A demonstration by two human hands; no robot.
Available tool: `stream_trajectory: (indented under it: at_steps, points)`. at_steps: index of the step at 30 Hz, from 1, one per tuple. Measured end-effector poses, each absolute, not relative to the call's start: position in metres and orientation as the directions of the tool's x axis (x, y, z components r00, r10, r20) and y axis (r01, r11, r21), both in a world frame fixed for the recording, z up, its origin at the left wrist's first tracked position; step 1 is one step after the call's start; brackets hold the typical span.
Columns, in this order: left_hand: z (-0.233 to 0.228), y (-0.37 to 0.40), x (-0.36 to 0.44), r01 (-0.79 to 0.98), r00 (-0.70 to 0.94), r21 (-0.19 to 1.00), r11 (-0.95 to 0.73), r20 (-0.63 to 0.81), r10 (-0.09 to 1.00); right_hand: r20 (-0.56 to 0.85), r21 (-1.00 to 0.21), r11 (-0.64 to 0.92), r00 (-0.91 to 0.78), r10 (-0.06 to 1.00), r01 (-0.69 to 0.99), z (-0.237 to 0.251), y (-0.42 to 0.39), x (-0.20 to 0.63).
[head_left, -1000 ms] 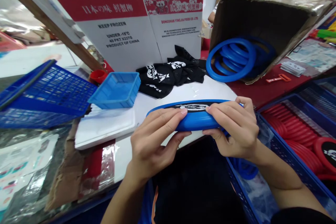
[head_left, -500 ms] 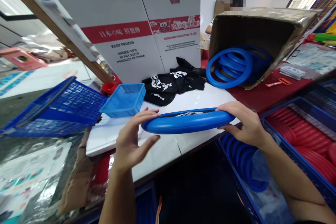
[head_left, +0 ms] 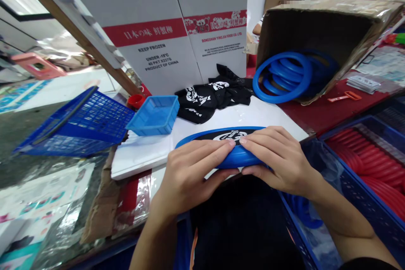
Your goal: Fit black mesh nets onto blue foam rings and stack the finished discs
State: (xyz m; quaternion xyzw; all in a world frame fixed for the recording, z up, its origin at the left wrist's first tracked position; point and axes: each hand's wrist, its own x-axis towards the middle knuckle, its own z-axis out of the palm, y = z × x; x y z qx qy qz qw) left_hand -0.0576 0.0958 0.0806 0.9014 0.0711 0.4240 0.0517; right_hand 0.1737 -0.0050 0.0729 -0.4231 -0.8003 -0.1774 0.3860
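At the table's near edge, our left hand [head_left: 190, 173] and right hand [head_left: 278, 160] pinch the near rim of a blue disc [head_left: 234, 156] with a black printed centre — fingertips nearly meeting on top. Beyond lie black printed cloths [head_left: 211, 97], a small blue tray [head_left: 153, 114] and a tipped carton [head_left: 332, 21] of blue rings [head_left: 281, 78].

Small packing workshop: cluttered worktop [head_left: 259, 116], frozen-food shipping cartons [head_left: 177, 29] at 12 o'clock, tipped cardboard box of blue rings [head_left: 281, 78] at 1, blue crates of red rings [head_left: 373, 168] at 3, plastic baskets [head_left: 82, 122] at 10
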Motion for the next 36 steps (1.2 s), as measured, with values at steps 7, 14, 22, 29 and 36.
stream_trajectory:
  at_steps: [7,14,22,29,36]
  points:
    - [0.073,0.084,-0.048,0.149,0.555,0.207,-0.967,0.792,0.255,0.811,-0.086,0.495,-0.228,0.539,0.865,0.068,-0.007,0.159]
    - [0.07,0.083,-0.056,0.139,0.556,0.227,-0.964,0.787,0.266,0.83,-0.051,0.475,-0.227,0.51,0.878,0.063,-0.005,0.148]
    - [0.022,0.151,-0.109,-0.13,0.402,0.494,-0.86,0.819,0.41,0.78,-0.238,0.548,-0.178,0.6,0.802,0.056,0.004,0.2]
    - [0.05,0.128,-0.102,0.142,0.589,0.441,-0.886,0.682,0.434,0.811,-0.211,0.557,-0.175,0.559,0.803,0.045,0.008,0.202]
    - [0.083,0.091,-0.067,0.253,0.627,0.113,-0.961,0.737,0.252,0.827,-0.159,0.578,-0.211,0.52,0.8,0.055,0.009,0.183]
